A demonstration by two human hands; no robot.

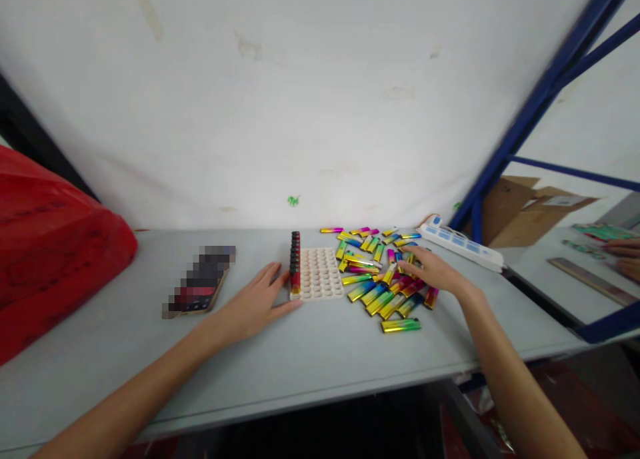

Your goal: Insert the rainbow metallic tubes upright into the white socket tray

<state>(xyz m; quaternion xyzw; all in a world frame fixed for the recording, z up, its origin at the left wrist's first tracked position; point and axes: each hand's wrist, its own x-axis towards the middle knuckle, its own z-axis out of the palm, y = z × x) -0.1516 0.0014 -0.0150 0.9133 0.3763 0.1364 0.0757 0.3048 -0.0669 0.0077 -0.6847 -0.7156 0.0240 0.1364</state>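
Fingers of the left hand [250, 309], seen in the head view, are loosely spread at the left side of a pale tray [323, 272], their tips beside a standing row of dark-topped lighters [295, 266], with the thumb by the tray's near left corner. This row fills the tray's left edge; the holes to its right hold nothing.

Right of the tray, shiny loose lighters [375, 301] in gold, green, blue and pink lie scattered on the grey bench [320, 362], some overlapping. The right hand [435, 271] reaches over the right part of this pile, fingers bent and slightly apart among the lighters; whether they pinch one, I cannot tell.

A phone [203, 304], partly blurred, lies left of the left hand, and a red bag [55, 252] stands at the far left. A white power strip [460, 246] lies at the far right, near the wall [300, 99]. Beyond a blue frame [520, 126] are a cardboard box [515, 212] and another person's hand [627, 249].
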